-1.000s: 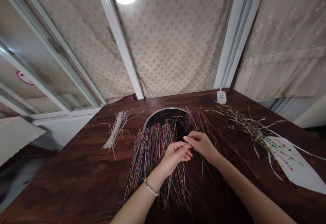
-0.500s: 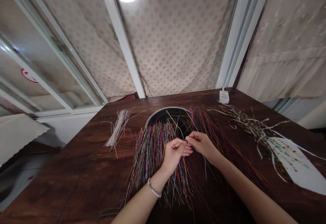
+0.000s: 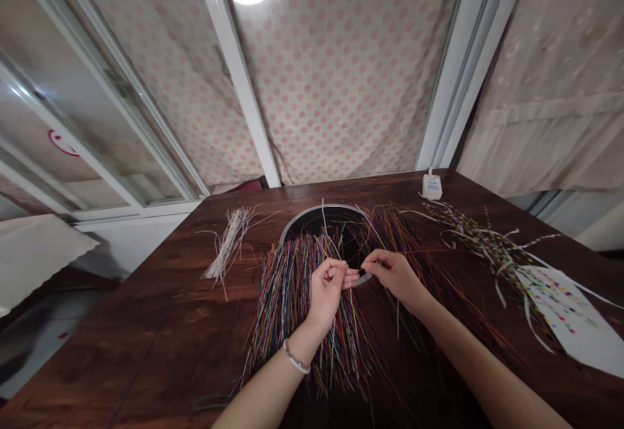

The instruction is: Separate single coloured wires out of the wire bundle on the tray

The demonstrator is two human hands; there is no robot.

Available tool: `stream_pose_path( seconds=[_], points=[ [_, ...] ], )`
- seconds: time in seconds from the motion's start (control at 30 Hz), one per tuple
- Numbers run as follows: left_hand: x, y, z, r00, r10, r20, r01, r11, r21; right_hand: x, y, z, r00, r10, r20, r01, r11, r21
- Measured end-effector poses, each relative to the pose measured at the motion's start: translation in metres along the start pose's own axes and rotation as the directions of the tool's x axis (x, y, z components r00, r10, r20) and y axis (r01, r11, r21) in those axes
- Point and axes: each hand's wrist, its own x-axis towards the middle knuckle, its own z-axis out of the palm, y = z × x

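Observation:
My left hand (image 3: 327, 291) pinches a thin white strand (image 3: 325, 227) between thumb and fingers. The strand sticks up above the hand. My right hand (image 3: 396, 278) is close by on the right, with thumb and forefinger pressed together; what lies in that pinch is too small to make out. A second white strand (image 3: 371, 223) runs down behind the right hand. Under and left of my hands spreads a dense bundle of multicoloured threads (image 3: 287, 279). It partly covers a round black tray with a grey rim (image 3: 308, 213). Another bundle of orange and purple threads (image 3: 439, 292) fans out to the right.
A bunch of white strands (image 3: 229, 247) lies at the left on the dark wooden table (image 3: 160, 325). At the right are a tangle of dotted strips (image 3: 468, 231) and a white sheet with coloured dots (image 3: 568, 312). A small white box (image 3: 431, 186) stands at the back.
My hands have moved slightly apart, the left one a little to the left. The white strand in the left hand has swung more upright. The view has shifted slightly.

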Motion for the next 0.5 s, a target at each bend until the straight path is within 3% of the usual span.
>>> stream_pose_path(
  seconds=[0.3, 0.5],
  points=[
    [0.008, -0.004, -0.011, 0.986, 0.097, -0.133, -0.106, 0.993, -0.06, -0.003, -0.011, -0.008, 0.997, 0.072, -0.01, -0.067, 0.966, 0.25],
    [0.02, 0.001, -0.027, 0.958, 0.124, -0.257, -0.158, 0.981, -0.116, 0.0, -0.018, -0.036, 0.994, 0.056, -0.089, -0.008, 0.885, 0.465]
  ],
)
